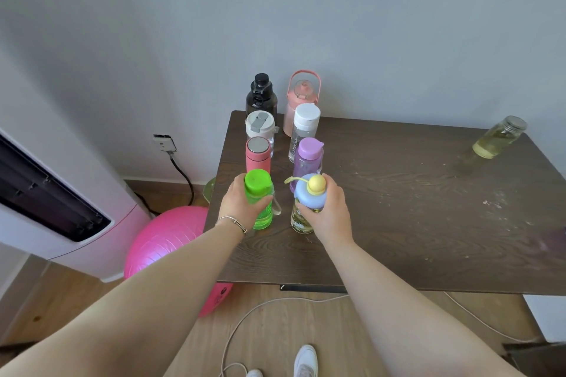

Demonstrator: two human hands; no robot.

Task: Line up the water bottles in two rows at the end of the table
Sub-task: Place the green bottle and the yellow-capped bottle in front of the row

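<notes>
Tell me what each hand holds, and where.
Left hand grips the green bottle just below its cap; right hand grips the blue-lidded bottle around its lid.

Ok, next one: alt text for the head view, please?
The left hand holds a green bottle and the right hand a blue-lidded bottle, both upright at the near end of two rows of four bottles on a dark wooden table. A glass jar sits apart at the far right.
</notes>
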